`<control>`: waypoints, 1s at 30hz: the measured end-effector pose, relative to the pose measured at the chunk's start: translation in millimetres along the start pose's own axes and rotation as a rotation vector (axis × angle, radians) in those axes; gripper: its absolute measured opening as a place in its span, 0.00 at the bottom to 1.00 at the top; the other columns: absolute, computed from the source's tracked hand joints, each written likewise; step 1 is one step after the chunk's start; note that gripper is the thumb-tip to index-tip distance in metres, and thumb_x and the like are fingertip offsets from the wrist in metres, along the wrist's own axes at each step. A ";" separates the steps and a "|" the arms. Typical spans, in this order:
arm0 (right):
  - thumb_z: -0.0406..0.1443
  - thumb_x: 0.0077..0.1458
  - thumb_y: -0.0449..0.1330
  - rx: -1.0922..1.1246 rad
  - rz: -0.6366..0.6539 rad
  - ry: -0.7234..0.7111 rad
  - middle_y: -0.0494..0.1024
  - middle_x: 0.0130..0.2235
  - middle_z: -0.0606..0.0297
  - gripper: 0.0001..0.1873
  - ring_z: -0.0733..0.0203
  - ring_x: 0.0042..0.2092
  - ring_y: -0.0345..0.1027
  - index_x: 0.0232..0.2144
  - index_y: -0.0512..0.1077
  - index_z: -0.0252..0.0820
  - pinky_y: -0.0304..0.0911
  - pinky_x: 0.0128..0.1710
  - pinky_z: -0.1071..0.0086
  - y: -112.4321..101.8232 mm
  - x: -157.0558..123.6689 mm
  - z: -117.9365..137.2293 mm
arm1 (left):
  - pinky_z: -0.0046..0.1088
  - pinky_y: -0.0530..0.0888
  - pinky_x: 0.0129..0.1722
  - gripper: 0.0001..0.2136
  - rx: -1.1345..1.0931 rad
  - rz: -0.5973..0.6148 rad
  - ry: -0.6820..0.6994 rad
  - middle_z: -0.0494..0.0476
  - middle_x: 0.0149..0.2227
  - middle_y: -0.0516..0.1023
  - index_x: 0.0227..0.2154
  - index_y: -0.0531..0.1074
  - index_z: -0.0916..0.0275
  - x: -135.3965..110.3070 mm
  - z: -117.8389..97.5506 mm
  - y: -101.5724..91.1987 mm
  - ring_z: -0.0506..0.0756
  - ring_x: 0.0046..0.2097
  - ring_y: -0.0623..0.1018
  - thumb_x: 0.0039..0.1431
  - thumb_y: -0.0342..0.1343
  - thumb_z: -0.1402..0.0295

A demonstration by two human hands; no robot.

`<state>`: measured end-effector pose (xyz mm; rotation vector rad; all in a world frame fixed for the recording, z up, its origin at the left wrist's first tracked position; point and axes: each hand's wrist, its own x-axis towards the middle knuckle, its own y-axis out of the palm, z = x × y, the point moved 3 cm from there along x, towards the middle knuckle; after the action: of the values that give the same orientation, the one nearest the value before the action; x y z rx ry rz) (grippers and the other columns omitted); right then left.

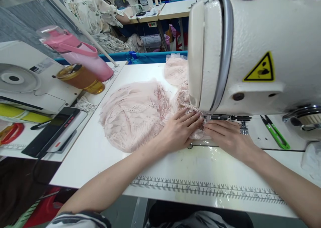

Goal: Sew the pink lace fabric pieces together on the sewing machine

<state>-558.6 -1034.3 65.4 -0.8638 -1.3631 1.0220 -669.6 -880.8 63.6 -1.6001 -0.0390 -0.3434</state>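
Note:
Pale pink lace fabric lies bunched on the white sewing table, and part of it runs in under the head of the sewing machine. My left hand holds the gathered lace just left of the presser foot, fingers close together over it. On the other side of the foot, my right hand has its fingertips pressed together at the fabric's edge. What lies beneath both sets of fingers is hidden, and so is the needle point. Right of my right hand are green-handled tweezers, flat on the machine bed.
A printed ruler runs along the table's front edge. At left stand a pink bottle, an amber cup, a black device and red-handled scissors. A person's sleeve shows beyond, beside another machine.

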 end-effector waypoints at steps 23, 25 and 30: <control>0.32 0.61 0.53 -0.099 -0.063 0.067 0.77 0.50 0.64 0.13 0.62 0.44 0.74 0.45 0.74 0.42 0.71 0.43 0.67 -0.2 -3.8 -11.8 | 0.45 0.58 0.62 0.20 0.112 -0.014 -0.041 0.61 0.59 0.68 0.59 0.64 0.61 -0.9 -7.4 -3.4 0.60 0.61 0.68 0.67 0.47 0.62; 0.30 0.60 0.54 -0.198 -0.070 0.011 0.77 0.49 0.65 0.13 0.62 0.44 0.73 0.46 0.73 0.43 0.70 0.41 0.67 -1.6 -4.0 -7.2 | 0.43 0.58 0.63 0.18 0.121 -0.066 0.028 0.57 0.59 0.67 0.58 0.65 0.62 -3.5 -10.4 -4.4 0.57 0.61 0.68 0.68 0.45 0.66; 0.27 0.59 0.55 -0.255 -0.087 0.002 0.78 0.49 0.68 0.15 0.62 0.46 0.71 0.46 0.72 0.43 0.68 0.42 0.66 -3.0 -5.0 0.0 | 0.36 0.57 0.64 0.16 0.086 -0.159 0.138 0.55 0.55 0.72 0.53 0.69 0.66 -8.9 -11.4 -3.7 0.53 0.57 0.71 0.68 0.44 0.70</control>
<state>-558.1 -1040.0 66.4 -0.9828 -1.5374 0.7907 -681.2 -890.1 65.3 -1.4888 -0.0750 -0.5678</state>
